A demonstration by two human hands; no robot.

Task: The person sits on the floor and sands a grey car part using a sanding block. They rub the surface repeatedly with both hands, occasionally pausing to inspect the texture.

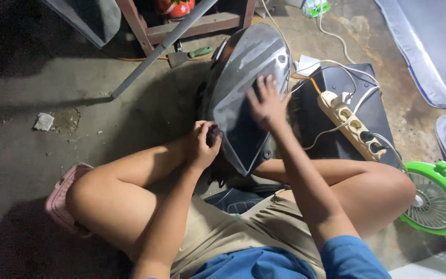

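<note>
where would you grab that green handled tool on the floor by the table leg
Take the green-handled tool by its green handle, which points right and lies bare on the concrete floor. Coming from above and the right looks best: the grey metal blade end lies under the slanting grey pole, and the shiny black panel sits close on the right, so fingers probably fit across the handle's middle.

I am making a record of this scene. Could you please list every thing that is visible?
Glossy panel: one, dark grey, propped on the floor between the knees.
Power strip: one, cream, on a black box, with white cables.
Fan: one, green, at right.
Screwdriver: one, green handle, behind the panel.
Pole: one, grey, leaning.
Slipper: one, pink, under the left knee.
Left hand: grips the panel's edge.
Right hand: flat on the panel.
</note>
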